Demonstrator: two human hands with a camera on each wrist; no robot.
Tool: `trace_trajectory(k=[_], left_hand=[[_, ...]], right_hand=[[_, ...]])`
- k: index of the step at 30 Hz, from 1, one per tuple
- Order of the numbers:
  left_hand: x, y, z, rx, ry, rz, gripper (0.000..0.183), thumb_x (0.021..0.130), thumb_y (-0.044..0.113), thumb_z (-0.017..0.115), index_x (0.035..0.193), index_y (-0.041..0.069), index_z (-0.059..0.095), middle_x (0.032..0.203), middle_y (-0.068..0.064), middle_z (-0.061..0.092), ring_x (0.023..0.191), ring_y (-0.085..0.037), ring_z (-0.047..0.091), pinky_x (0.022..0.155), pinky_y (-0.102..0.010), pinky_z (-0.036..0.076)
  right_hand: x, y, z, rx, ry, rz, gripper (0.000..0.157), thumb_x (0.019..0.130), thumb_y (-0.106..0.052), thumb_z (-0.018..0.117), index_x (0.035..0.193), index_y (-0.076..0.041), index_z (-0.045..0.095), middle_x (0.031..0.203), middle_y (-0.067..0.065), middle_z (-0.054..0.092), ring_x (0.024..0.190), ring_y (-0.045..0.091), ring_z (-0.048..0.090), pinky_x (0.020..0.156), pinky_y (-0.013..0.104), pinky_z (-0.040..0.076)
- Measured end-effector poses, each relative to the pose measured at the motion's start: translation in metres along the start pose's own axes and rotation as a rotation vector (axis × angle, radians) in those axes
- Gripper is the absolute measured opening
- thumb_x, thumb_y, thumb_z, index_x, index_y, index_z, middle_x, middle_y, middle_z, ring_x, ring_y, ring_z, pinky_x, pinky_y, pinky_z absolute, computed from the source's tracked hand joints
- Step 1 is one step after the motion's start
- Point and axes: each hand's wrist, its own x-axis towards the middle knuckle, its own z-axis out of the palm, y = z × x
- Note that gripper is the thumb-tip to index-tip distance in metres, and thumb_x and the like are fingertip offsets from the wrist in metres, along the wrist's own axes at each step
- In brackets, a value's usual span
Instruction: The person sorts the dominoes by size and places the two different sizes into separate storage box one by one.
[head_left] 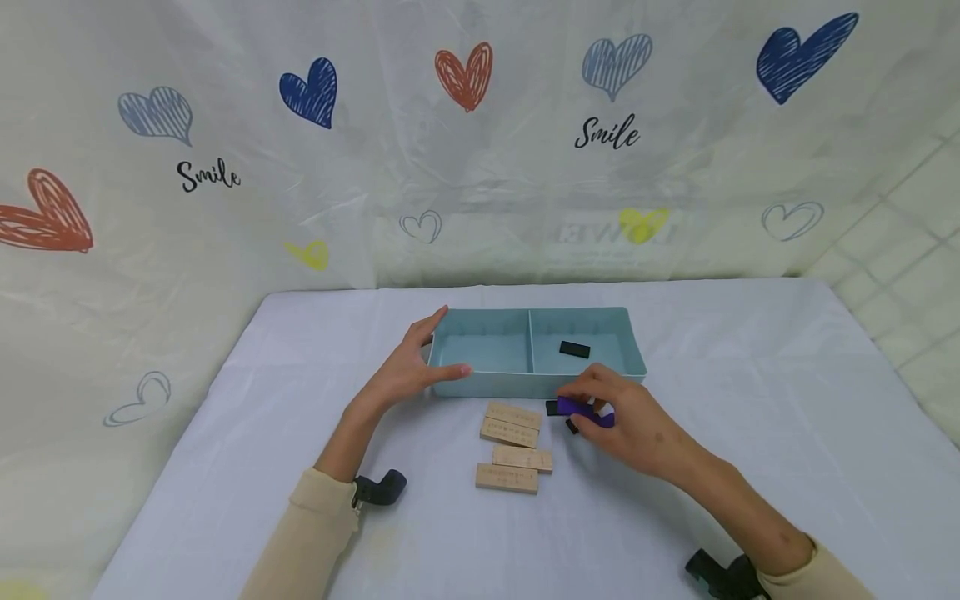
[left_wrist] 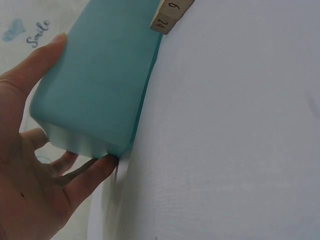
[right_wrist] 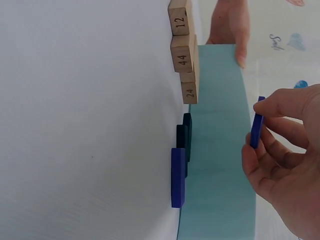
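Note:
My left hand (head_left: 408,367) holds the left end of a light-blue two-compartment tray (head_left: 491,385), thumb at the front rim and fingers round the end. In the right wrist view my right hand (right_wrist: 287,142) pinches a small flat blue block (right_wrist: 257,131) between thumb and fingers, in front of the tray's long side wall. A second blue block (right_wrist: 177,177) stands on the table below, beside two dark blocks (right_wrist: 187,122). One black block (head_left: 575,350) lies in the tray's right compartment; the left compartment holds nothing.
Several wooden blocks (head_left: 506,477) printed with numbers lie on the white tablecloth (head_left: 435,533) in front of the tray, left of the dark blocks. Behind the table hangs a pale sheet (head_left: 517,167) with printed hearts.

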Motion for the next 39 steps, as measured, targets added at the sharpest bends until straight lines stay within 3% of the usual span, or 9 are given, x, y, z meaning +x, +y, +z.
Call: trace_trajectory(k=[8,19,24,34,39], left_hand=[[0.000,0.001,0.000,-0.006,-0.005,0.003,0.109,0.083,0.051,0.085,0.167,0.037,0.018,0.175,-0.003,0.015,0.159,-0.033,0.029,0.119,-0.062,0.037],[0.000,0.001,0.001,-0.014,-0.006,-0.006,0.110,0.082,0.051,0.086,0.167,0.039,0.018,0.175,-0.002,0.014,0.159,-0.032,0.028,0.120,-0.061,0.036],[0.000,0.001,0.000,-0.011,-0.002,0.000,0.111,0.082,0.051,0.086,0.167,0.037,0.018,0.175,-0.002,0.015,0.159,-0.032,0.029,0.120,-0.061,0.037],[-0.001,0.001,-0.001,-0.018,0.000,-0.014,0.109,0.081,0.053,0.086,0.165,0.046,0.018,0.174,0.000,0.015,0.158,-0.030,0.029,0.120,-0.061,0.037],[-0.001,0.001,-0.001,-0.006,-0.001,-0.002,0.109,0.081,0.052,0.086,0.166,0.043,0.017,0.175,-0.002,0.014,0.158,-0.032,0.029,0.120,-0.061,0.037]], right_hand=[[0.003,0.003,-0.001,0.006,0.043,-0.031,0.037,0.089,0.003,0.077,0.124,-0.010,0.073,0.108,-0.001,0.065,0.092,0.012,0.064,0.069,0.023,0.058],[0.012,0.006,-0.003,-0.055,0.170,-0.112,0.042,0.084,0.008,0.079,0.121,-0.010,0.074,0.105,0.000,0.065,0.089,0.011,0.062,0.074,0.030,0.059],[0.018,0.009,-0.006,-0.064,0.177,-0.086,0.042,0.085,0.006,0.080,0.123,-0.010,0.074,0.108,0.002,0.066,0.093,0.014,0.061,0.078,0.031,0.059],[0.027,0.013,-0.009,-0.052,0.183,-0.078,0.039,0.088,0.004,0.077,0.124,-0.010,0.075,0.109,0.002,0.067,0.098,0.016,0.063,0.081,0.038,0.059],[0.030,0.015,-0.008,-0.061,0.178,-0.053,0.038,0.089,0.002,0.077,0.125,-0.009,0.074,0.111,0.003,0.067,0.102,0.018,0.064,0.083,0.039,0.058]])
